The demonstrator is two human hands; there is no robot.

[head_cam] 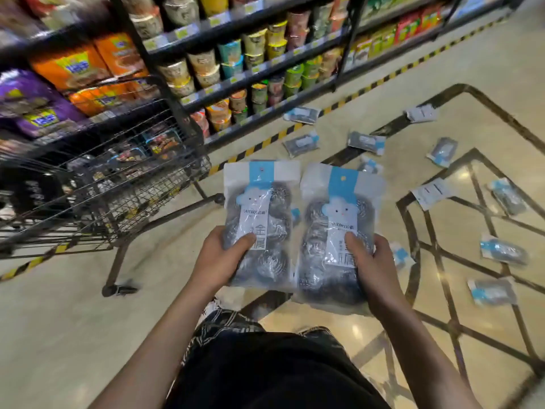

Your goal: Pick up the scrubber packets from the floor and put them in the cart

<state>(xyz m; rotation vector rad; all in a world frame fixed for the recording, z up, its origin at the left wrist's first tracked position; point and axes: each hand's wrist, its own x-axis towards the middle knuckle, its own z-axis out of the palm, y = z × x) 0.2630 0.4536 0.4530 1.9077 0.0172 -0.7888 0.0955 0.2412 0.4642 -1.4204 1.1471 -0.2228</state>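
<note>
My left hand (219, 258) grips the lower end of one scrubber packet (261, 202), a clear bag of steel-wool balls with a blue and white label. Beside it, my right hand (373, 265) holds a second, matching packet (339, 211). Both packets are upright, side by side, above the floor. The black wire cart (124, 184) stands to the left of my hands with goods inside it. Several more scrubber packets lie scattered on the floor, such as one (302, 144) near the shelf base and another (504, 250) at the right.
Store shelves (236, 78) stocked with cup noodles and snack bags run along the back behind a yellow-black floor stripe (259, 146). The glossy tiled floor (59, 320) has dark inlaid lines. My dark-clothed legs fill the bottom centre.
</note>
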